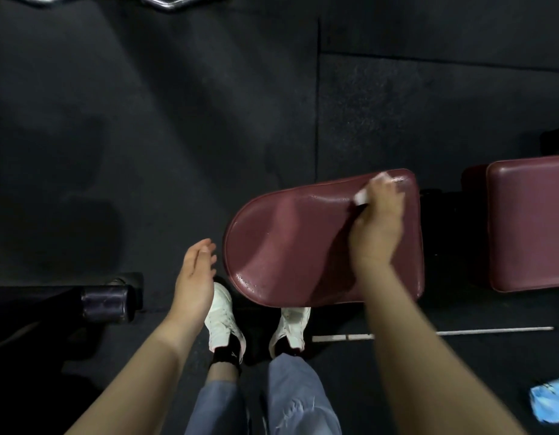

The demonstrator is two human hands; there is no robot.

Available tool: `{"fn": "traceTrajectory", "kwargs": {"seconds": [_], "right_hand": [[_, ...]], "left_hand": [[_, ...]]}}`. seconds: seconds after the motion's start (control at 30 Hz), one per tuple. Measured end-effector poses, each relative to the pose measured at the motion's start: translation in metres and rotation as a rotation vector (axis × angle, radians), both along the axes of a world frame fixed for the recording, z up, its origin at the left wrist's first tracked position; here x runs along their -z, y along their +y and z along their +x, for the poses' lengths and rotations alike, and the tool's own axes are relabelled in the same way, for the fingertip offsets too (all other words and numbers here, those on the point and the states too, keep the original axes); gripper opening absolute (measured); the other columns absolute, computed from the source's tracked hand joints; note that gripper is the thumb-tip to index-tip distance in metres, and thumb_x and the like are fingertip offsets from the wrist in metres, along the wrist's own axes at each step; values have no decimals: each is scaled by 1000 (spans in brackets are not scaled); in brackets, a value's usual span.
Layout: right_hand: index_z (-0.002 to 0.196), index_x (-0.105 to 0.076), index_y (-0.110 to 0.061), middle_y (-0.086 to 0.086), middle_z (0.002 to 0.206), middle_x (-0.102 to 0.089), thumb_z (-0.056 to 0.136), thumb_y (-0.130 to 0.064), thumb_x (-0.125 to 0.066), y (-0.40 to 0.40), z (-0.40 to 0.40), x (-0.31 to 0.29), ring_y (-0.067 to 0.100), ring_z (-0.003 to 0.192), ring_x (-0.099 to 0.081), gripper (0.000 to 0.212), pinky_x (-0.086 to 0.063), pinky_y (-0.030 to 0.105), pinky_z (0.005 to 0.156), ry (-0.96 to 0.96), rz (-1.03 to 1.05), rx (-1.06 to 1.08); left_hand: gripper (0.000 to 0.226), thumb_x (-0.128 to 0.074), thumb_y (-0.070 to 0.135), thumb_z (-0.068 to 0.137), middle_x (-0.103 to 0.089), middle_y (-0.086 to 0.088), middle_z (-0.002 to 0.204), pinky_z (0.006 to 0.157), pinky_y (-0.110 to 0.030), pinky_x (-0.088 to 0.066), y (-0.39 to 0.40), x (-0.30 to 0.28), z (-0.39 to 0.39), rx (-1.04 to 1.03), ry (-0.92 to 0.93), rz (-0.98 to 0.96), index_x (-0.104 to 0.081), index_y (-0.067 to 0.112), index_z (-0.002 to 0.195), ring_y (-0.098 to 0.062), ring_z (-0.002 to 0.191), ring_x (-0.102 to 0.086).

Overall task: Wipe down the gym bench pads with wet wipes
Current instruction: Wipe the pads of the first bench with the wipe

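A maroon seat pad (290,243) with a rounded left end lies in front of me, its surface shiny and wet-looking in places. My right hand (378,224) rests on the pad's far right part and grips a crumpled white wet wipe (364,196) against it. Held in the air just left of the pad's rounded end, my left hand (195,277) is empty, with relaxed fingers. A second maroon pad (529,224) lies to the right across a gap.
The floor is black rubber matting (146,120). A blue wipes packet (549,403) lies at the lower right. A thin metal rod (491,331) lies on the floor near my white shoes (223,321). A dark roller (105,304) sits at the left, a curl bar (165,3) at the top.
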State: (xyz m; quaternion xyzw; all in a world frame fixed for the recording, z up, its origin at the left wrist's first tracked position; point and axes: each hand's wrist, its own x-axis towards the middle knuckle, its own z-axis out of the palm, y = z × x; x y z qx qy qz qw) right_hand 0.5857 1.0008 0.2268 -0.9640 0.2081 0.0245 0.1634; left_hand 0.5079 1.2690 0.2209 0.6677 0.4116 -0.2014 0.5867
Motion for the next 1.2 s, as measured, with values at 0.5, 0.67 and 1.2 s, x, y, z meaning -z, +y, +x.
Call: {"fn": "traceTrajectory", "kwargs": {"seconds": [0.5, 0.67, 1.2], "right_hand": [[133, -54, -3, 16, 139, -54, 80, 15, -41, -107, -24, -14, 35, 130, -49, 58, -22, 47, 119, 53, -39, -269], [123, -60, 5, 10, 123, -61, 88, 15, -45, 26, -38, 7, 8, 122, -52, 39, -35, 28, 110, -159, 169, 217], [126, -61, -2, 12, 137, -56, 85, 14, -43, -57, -48, -11, 34, 129, -49, 47, -31, 36, 114, 17, -7, 26]], "left_hand": [[36, -38, 41, 100, -62, 19, 125, 109, -34, -41, -17, -6, -9, 68, -19, 30, -58, 36, 129, -1, 121, -55], [36, -37, 35, 104, -58, 17, 130, 111, -33, -38, -14, -8, -16, 31, -31, -8, -53, 33, 136, 1, 122, -52], [43, -49, 24, 100, -62, 37, 113, 98, -16, -39, -7, -9, -26, 245, -51, 17, -49, 32, 142, 15, 114, -54]]}}
